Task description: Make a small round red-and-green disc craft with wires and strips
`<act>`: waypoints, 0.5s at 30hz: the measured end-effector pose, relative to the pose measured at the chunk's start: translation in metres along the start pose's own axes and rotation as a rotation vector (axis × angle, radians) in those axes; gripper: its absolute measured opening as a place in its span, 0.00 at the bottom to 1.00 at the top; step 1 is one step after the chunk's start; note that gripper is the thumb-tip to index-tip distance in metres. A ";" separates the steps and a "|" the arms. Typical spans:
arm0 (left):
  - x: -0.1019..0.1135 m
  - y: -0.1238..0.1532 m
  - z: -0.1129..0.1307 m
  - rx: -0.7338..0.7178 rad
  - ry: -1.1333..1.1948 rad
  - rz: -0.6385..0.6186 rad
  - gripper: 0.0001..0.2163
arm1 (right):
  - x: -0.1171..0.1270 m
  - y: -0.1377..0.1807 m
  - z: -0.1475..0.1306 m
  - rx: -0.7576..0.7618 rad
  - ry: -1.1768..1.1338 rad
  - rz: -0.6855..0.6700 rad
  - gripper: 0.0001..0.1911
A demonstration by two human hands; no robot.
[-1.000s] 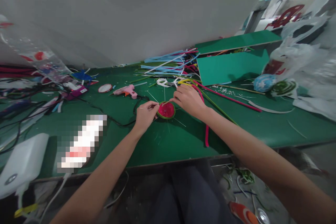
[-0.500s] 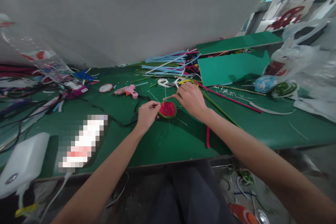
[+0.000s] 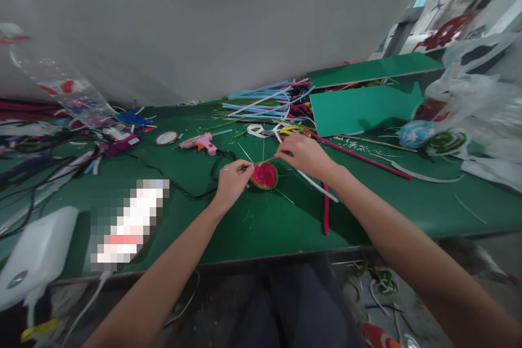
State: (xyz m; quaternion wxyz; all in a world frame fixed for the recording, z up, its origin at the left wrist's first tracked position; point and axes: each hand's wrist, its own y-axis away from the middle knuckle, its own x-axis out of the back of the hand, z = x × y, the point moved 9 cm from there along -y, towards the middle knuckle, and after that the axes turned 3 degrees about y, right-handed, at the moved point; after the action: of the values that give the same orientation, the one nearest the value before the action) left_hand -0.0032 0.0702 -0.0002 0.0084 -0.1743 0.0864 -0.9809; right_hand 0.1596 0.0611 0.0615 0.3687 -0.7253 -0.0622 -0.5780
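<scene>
A small round red piece with a green rim [image 3: 266, 176] sits near the middle of the green table. Thin pale strands stick out around it. My left hand [image 3: 233, 182] pinches its left edge between thumb and fingers. Between the fingertips of my right hand [image 3: 304, 153] is a thin tan stick [image 3: 268, 161], its tip at the upper edge of the red face; whether it touches is too small to tell. White-handled scissors [image 3: 256, 130] lie just beyond, partly hidden by my right hand. A white strip [image 3: 320, 187] runs out below my right wrist.
A pink glue gun [image 3: 199, 143] lies left of the hands, its black cord trailing behind my left hand. Blue, white and green pipe cleaners [image 3: 261, 99] are heaped at the back. A clear bottle [image 3: 67, 84], a white power bank [image 3: 38, 253] and plastic bags [image 3: 468, 81] stand at the sides.
My right hand has lowered the tan stick, bringing its tip from above the red piece to its upper edge. The left hand keeps its pinch. The whole view has shifted slightly.
</scene>
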 end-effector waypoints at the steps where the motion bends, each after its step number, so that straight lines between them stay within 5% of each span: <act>1: 0.000 0.000 0.000 0.002 0.002 0.000 0.04 | -0.002 0.000 -0.003 0.022 0.004 -0.014 0.11; 15: -0.002 0.001 0.000 0.018 -0.036 -0.013 0.05 | -0.009 0.002 -0.006 0.024 0.047 -0.101 0.10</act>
State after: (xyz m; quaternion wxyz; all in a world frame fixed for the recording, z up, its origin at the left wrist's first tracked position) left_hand -0.0016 0.0696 -0.0014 0.0054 -0.1925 0.0764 -0.9783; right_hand 0.1524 0.0593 0.0528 0.3490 -0.7030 -0.0972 -0.6120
